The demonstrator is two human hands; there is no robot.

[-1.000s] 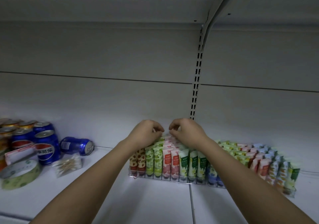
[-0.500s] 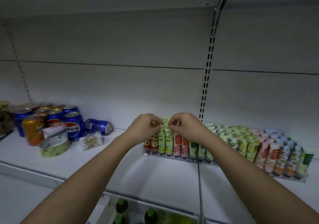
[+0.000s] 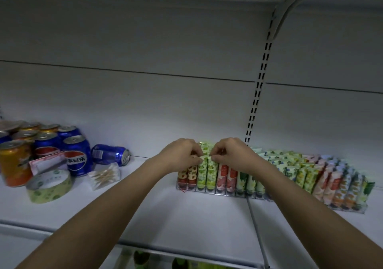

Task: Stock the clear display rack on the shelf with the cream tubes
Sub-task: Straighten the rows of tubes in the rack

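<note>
**Packed rows could topple at the rack**

White shelving fills my view. At nine o'clock stand soda cans, clear of trouble. At centre my left hand and right hand sit close together, each pinching tops of cream tubes standing in the clear rack. I judge a hard tug could tip neighbouring tubes forward.

**Hidden, cropped, unreadable**

Both forearms cut off by the bottom edge. Fingertips of left hand and right hand curl under over the cream tubes, so the exact grip can't be made out. The hands cover the tube tops behind them. Tube label print too small to read. Clear rack barely visible, only its front lip. Cans at left partly cropped by the edge, orange one blurred. Bottles below the shelf cut off, dark.
</note>
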